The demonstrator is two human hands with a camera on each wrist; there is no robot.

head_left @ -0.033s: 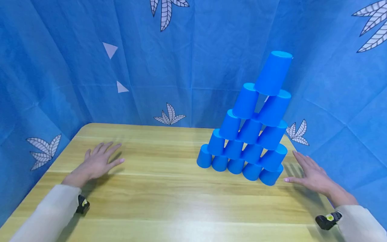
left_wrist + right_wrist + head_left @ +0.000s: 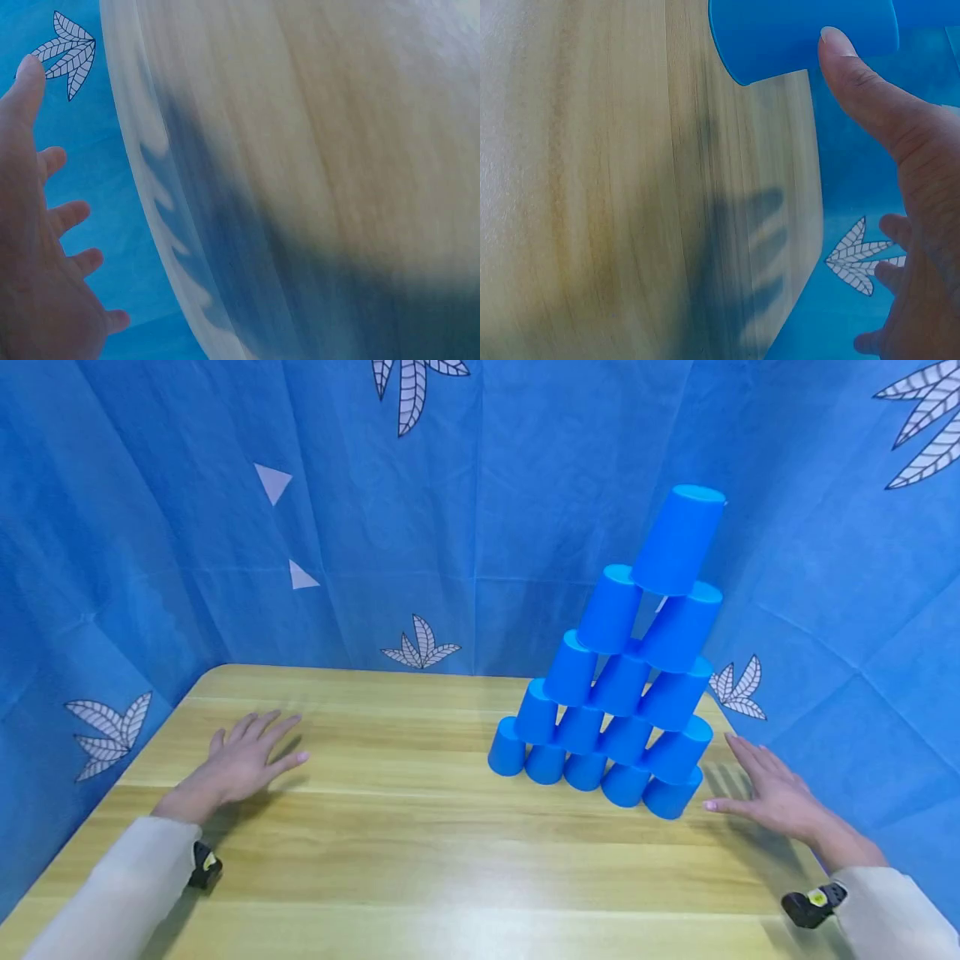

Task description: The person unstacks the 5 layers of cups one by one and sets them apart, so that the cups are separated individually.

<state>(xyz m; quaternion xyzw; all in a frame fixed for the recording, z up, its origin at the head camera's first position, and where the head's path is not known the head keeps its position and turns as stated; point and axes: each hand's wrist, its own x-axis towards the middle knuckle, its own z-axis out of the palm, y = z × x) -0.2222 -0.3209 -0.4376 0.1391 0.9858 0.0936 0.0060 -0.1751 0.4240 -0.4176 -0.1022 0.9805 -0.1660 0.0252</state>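
Observation:
On the right part of the table, blue cups [image 2: 620, 685] stand upside down in a stepped pyramid, several along the bottom row, narrowing to a single cup [image 2: 680, 543] at the top. My right hand [image 2: 780, 802] hovers just right of the bottom row, fingers spread and holding nothing. In the right wrist view a cup [image 2: 802, 34] shows beside the thumb, which overlaps its edge there. Over the left part of the table, well away from the cups, my left hand [image 2: 236, 764] is held with fingers apart and nothing in it.
The light wooden table [image 2: 390, 852] has its far edge close to a blue curtain [image 2: 525, 460] with white leaf prints. The curtain also runs along the left and right sides. Each hand casts a shadow on the wood, and black wrist cameras [image 2: 204, 866] sit at the cuffs.

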